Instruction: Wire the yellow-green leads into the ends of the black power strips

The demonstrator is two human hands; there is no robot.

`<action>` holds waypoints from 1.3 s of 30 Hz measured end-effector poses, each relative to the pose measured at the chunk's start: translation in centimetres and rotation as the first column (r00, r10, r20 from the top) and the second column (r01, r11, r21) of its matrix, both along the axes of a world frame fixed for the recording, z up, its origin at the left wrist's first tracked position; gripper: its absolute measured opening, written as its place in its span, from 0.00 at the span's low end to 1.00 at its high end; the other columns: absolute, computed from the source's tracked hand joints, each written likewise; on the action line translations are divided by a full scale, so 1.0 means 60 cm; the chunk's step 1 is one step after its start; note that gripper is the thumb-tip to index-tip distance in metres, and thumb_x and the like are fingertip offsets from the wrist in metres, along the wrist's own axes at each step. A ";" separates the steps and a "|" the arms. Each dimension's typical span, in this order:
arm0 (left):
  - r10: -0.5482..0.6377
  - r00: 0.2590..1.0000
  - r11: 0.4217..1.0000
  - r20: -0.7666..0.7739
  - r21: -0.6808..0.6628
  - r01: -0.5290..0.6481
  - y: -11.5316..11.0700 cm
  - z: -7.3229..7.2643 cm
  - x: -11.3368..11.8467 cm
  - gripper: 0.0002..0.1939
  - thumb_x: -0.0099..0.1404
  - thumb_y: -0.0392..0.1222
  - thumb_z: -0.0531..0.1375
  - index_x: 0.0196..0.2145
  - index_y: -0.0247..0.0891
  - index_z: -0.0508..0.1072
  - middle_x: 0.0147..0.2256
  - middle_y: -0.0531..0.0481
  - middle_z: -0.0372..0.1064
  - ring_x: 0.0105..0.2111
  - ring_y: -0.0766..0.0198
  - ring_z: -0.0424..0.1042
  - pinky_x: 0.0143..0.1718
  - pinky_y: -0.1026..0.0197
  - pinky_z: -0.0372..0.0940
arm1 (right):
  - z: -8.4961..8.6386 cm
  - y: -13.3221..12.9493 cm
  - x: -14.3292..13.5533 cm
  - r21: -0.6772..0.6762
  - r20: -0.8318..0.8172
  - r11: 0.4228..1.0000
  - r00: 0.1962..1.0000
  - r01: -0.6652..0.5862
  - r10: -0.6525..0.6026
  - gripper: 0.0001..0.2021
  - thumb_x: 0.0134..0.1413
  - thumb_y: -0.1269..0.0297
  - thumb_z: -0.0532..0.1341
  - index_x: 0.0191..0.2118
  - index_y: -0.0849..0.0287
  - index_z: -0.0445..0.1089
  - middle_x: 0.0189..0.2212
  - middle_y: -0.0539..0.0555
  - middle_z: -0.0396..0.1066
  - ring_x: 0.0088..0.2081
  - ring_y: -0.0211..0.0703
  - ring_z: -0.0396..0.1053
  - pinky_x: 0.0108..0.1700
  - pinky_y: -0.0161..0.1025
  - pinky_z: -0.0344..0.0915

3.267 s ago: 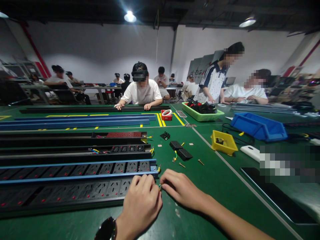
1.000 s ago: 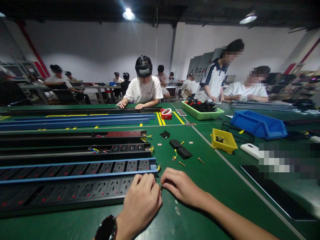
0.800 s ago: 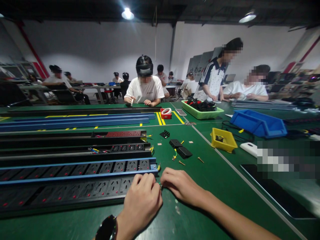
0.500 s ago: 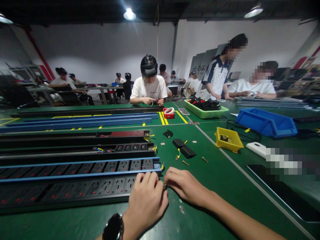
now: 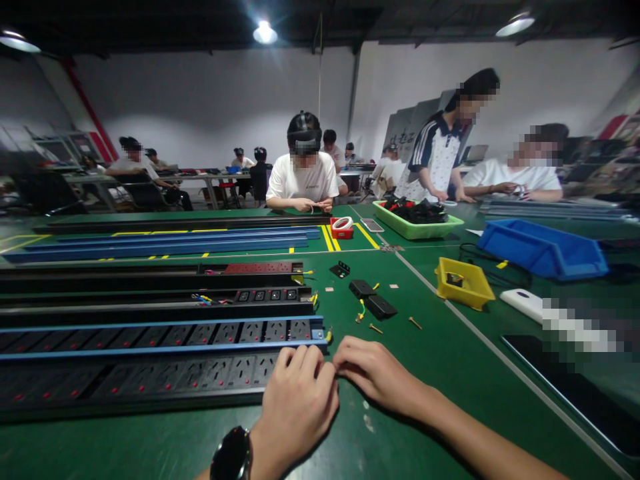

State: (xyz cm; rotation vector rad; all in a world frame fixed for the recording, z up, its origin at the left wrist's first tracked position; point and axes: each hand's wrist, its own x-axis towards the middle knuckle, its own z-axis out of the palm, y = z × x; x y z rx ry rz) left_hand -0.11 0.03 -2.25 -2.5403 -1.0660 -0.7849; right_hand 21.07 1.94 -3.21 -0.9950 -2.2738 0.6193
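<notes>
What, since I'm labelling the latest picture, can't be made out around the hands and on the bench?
All in the head view:
- Right end of the nearest socket strip: hidden by the left hand.
- Left end of that strip: cut off by the left edge.
- Anything between the right hand's fingertips: hidden by its curled fingers.
- What the dark item in the yellow bin is: too small.

Long black socket strip (image 5: 150,383), face-up

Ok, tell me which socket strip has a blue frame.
The blue-framed strip is second nearest the camera, just beyond the black strip that the left hand partly hides; all other frames are black.
</notes>
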 end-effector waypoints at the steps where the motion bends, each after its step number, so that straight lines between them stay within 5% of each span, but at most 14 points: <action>1: 0.000 1.000 1.000 0.004 -0.003 0.000 0.000 0.000 0.000 0.01 0.67 0.37 0.60 0.37 0.41 0.72 0.35 0.50 0.67 0.36 0.56 0.63 0.39 0.52 0.54 | 0.000 0.000 0.000 -0.002 0.000 1.000 1.000 0.002 -0.002 0.09 0.71 0.68 0.56 0.43 0.56 0.74 0.38 0.54 0.73 0.40 0.43 0.73 0.42 0.36 0.66; 27: -0.061 0.998 0.998 0.027 -0.020 0.062 0.006 -0.006 -0.004 0.04 0.68 0.33 0.58 0.37 0.40 0.72 0.34 0.50 0.67 0.34 0.57 0.62 0.39 0.53 0.52 | 0.002 -0.003 -0.001 -0.008 0.005 0.999 0.999 0.041 -0.041 0.06 0.68 0.71 0.59 0.43 0.56 0.72 0.39 0.53 0.74 0.42 0.44 0.73 0.45 0.37 0.66; 39: 0.000 1.000 0.998 0.017 -0.057 0.001 0.001 -0.002 -0.004 0.04 0.69 0.36 0.57 0.39 0.41 0.72 0.35 0.49 0.67 0.36 0.55 0.63 0.41 0.51 0.54 | 0.004 -0.003 -0.001 -0.015 0.048 0.999 0.998 0.049 -0.048 0.05 0.70 0.70 0.58 0.45 0.55 0.71 0.41 0.53 0.73 0.43 0.45 0.73 0.46 0.38 0.66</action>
